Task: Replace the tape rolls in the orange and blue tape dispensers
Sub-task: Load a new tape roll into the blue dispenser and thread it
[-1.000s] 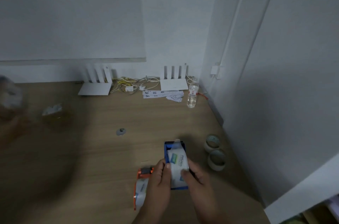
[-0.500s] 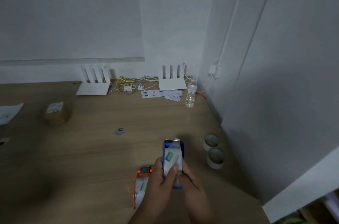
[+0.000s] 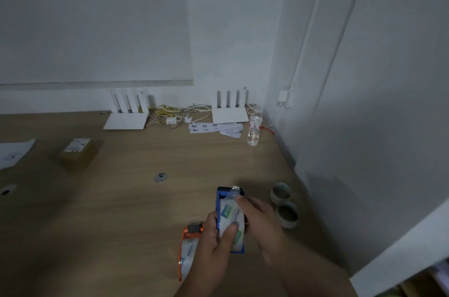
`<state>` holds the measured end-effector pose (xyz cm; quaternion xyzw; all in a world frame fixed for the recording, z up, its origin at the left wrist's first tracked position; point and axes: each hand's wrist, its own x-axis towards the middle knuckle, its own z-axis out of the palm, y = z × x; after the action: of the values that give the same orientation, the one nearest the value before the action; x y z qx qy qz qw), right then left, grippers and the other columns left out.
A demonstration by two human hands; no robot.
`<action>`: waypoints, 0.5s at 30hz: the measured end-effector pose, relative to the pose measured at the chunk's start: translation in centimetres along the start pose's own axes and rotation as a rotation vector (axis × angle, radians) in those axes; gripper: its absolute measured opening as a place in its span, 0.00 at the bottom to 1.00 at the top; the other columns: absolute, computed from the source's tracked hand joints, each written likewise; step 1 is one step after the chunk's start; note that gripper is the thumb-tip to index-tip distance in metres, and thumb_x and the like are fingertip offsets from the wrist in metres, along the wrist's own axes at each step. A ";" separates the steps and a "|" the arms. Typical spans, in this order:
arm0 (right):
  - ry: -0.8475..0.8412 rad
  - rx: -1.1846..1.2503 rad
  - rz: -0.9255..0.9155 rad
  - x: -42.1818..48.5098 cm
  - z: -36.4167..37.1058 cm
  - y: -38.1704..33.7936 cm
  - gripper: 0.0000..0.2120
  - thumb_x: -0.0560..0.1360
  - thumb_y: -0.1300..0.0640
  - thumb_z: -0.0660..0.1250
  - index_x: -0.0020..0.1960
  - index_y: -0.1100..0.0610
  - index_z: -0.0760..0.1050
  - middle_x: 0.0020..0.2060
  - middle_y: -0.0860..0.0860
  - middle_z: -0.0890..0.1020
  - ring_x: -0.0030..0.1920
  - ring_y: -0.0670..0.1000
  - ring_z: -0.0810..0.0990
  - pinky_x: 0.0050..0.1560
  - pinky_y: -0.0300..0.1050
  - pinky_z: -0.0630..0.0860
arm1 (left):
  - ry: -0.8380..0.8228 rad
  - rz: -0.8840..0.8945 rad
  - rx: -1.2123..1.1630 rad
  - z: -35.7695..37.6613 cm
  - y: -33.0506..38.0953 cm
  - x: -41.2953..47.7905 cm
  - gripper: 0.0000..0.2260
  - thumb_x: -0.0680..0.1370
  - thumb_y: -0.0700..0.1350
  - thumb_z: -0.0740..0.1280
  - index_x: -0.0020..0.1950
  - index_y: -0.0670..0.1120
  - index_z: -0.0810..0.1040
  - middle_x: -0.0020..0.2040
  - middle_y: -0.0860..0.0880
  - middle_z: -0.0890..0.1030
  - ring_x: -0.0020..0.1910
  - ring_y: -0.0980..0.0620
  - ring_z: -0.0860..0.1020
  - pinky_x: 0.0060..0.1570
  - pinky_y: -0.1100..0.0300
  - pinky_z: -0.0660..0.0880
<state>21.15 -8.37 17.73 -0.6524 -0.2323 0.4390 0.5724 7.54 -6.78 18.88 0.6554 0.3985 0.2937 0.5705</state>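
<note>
A blue tape dispenser (image 3: pixel 220 195) with a printed clear tape roll (image 3: pixel 229 217) in it is held above the near part of the wooden table. My left hand (image 3: pixel 215 239) grips its left side, thumb pressed on the roll. My right hand (image 3: pixel 261 217) holds the right side, fingertips on the tape strip near the cutter end. An orange tape dispenser (image 3: pixel 188 245) with a roll in it lies on the table just left of my left hand. Two spent tape cores (image 3: pixel 284 204) sit to the right.
A water bottle (image 3: pixel 254 130), paper slips (image 3: pixel 213 127), two white routers (image 3: pixel 229 114) and cables line the back wall. A brown box (image 3: pixel 77 153) and paper sheet (image 3: pixel 13 153) lie far left. A round grommet (image 3: pixel 160 177) sits mid-table. A white wall borders the right.
My right hand's fingers moved up along the tape toward the cutter end of the blue dispenser. The blur at the left is gone, showing the box and paper.
</note>
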 end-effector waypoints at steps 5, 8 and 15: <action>0.031 -0.057 0.066 1.3 -0.2 -0.6 0.17 0.69 0.46 0.72 0.46 0.59 0.84 0.42 0.59 0.87 0.45 0.59 0.86 0.47 0.53 0.81 | 0.018 -0.027 -0.032 0.3 -1.0 0.2 0.07 0.83 0.35 0.67 0.55 0.47 0.78 0.43 0.52 0.83 0.39 0.74 0.81 0.40 0.81 0.74; 0.018 -0.061 0.054 1.6 -0.4 -0.8 0.11 0.72 0.52 0.72 0.45 0.60 0.84 0.43 0.61 0.86 0.48 0.63 0.85 0.47 0.54 0.81 | 0.020 -0.084 -0.071 0.5 -2.2 0.7 0.09 0.83 0.37 0.67 0.55 0.52 0.79 0.45 0.47 0.87 0.45 0.62 0.85 0.43 0.75 0.78; 0.069 -0.284 -0.056 2.4 -0.7 -0.7 0.13 0.63 0.41 0.73 0.41 0.48 0.85 0.37 0.49 0.88 0.42 0.51 0.87 0.50 0.59 0.83 | 0.044 -0.108 -0.066 0.5 -3.1 0.6 0.08 0.83 0.40 0.68 0.54 0.54 0.80 0.47 0.58 0.88 0.44 0.65 0.84 0.42 0.79 0.75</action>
<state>23.07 -6.61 17.67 -0.7349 -0.2902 0.3629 0.4940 7.69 -6.39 15.74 0.6070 0.4359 0.2899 0.5979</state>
